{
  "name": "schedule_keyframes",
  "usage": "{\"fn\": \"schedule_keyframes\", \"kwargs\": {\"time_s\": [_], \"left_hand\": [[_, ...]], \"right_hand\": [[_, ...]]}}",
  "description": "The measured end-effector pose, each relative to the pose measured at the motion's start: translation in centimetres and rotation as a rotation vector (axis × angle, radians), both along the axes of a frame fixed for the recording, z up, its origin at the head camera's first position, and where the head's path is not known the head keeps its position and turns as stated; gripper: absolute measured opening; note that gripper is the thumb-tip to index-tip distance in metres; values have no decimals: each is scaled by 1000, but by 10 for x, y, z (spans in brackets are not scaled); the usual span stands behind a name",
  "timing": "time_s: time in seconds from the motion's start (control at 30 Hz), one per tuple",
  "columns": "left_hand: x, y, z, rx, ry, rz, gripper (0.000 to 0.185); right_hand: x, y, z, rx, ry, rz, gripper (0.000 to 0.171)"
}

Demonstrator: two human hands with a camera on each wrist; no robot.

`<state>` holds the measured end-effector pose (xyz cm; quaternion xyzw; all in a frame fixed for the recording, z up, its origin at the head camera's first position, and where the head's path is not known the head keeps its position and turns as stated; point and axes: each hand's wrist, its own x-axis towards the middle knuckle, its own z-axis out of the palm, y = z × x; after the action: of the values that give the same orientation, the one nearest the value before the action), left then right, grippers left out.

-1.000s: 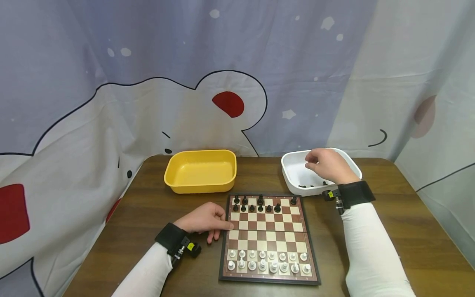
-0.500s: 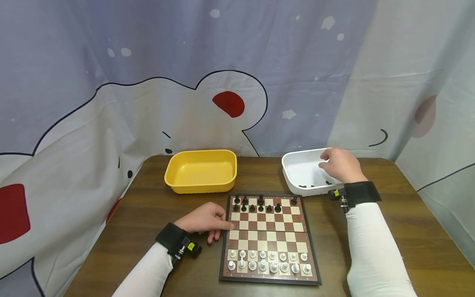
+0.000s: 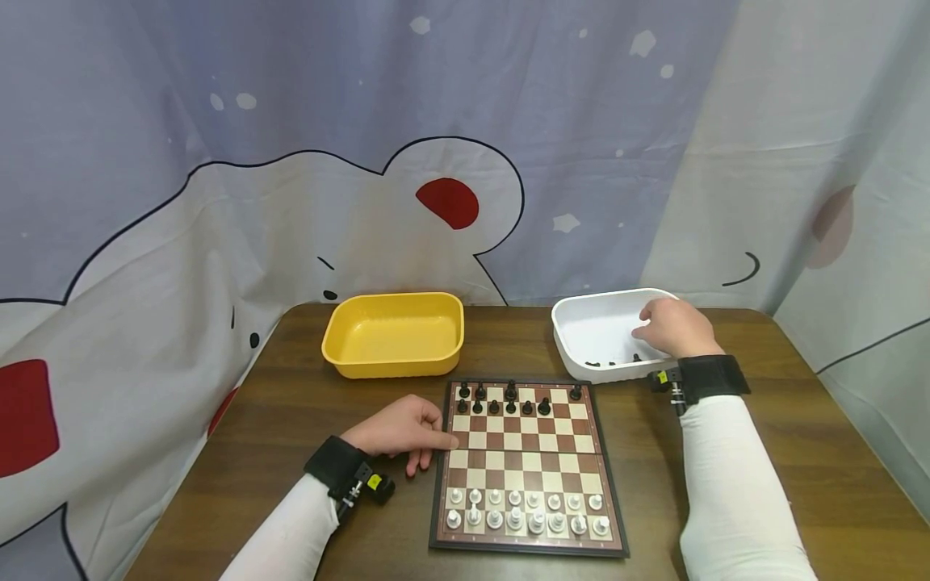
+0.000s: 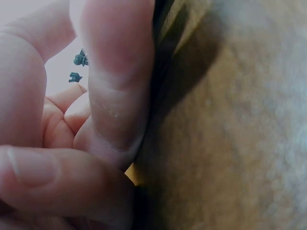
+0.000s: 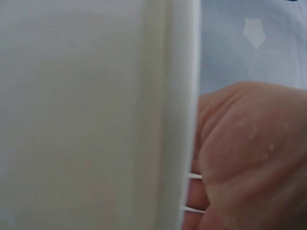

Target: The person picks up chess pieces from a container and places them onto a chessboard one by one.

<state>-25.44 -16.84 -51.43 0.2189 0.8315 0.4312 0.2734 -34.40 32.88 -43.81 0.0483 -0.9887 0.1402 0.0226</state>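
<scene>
My left hand [image 3: 400, 428] rests at the left edge of the folding chessboard [image 3: 519, 460], one straight finger lying on its rim. Close up in the left wrist view, the left fingers [image 4: 115, 91] show, with dark chess pieces [image 4: 79, 60] beyond. My right hand [image 3: 676, 327] reaches over the white basin [image 3: 563, 339], thumb and forefinger apart with nothing visible between them. Black chess pieces [image 3: 635, 357] lie on the basin floor, near that hand. The basin wall [image 5: 180, 115] hides the right fingers in the right wrist view.
White chess pieces [image 3: 515, 518] stand in two rows at the board's near side. Black chess pieces [image 3: 511, 391] stand at its far side. A yellow basin [image 3: 392, 369] sits back left on the wooden table [image 3: 240, 476]. A printed curtain [image 3: 291, 97] hangs behind.
My right hand has moved to the right within the white basin and a little lower. The left hand and the board have stayed still.
</scene>
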Motion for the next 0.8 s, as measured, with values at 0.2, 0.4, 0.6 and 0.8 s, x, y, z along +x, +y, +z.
{"fn": "schedule_keyframes", "kwargs": {"time_s": [0.2, 0.4, 0.6, 0.8], "left_hand": [[0, 0, 1, 0, -3, -2, 48], [1, -1, 2, 7, -16, 4, 49], [-1, -1, 1, -2, -7, -2, 48], [-2, 0, 0, 3, -2, -10, 46]], "right_hand": [[0, 6, -1, 8, -100, -3, 48], [-1, 7, -3, -6, -165, 13, 27], [2, 5, -4, -17, -196, 9, 27], [2, 6, -6, -9, -212, 17, 21]]}}
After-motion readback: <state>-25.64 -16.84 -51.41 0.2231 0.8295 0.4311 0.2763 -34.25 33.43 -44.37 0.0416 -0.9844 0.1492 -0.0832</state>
